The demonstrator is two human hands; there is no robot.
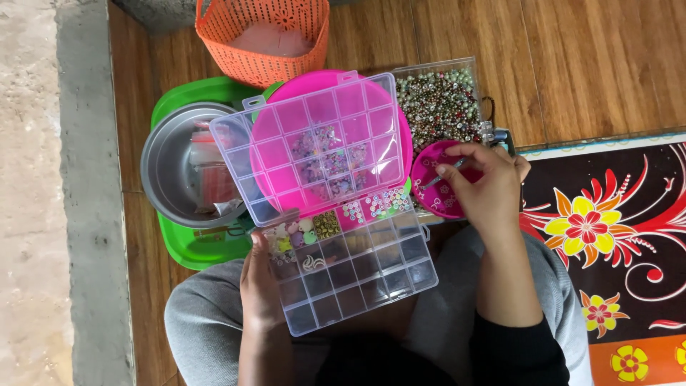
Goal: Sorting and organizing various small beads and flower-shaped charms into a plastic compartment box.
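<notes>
Right hand [489, 189] pinched a thin metal tool [441, 175], fingers closed on it, tip over the small pink dish [436, 194] at the box's right edge. Left hand [261, 282] gripped the left edge of the clear bead box [350, 275], thumb on the rim, box resting across the lap. Lid [311, 146] hinged open and tilted up, gridded clear plastic, round pink plate [389, 107] showing through it. Near compartments mostly bare; a few by the hinge held small mixed beads. Clear tray of shiny round beads [439, 104] sat just behind the dish, touching the lid's corner. Left of the lid: steel bowl [161, 168] on a green tray [193, 246], tight against the box. Orange mesh basket [264, 43] behind. Open room only to the right: wood floor [593, 64] and flowered mat [607, 229].
</notes>
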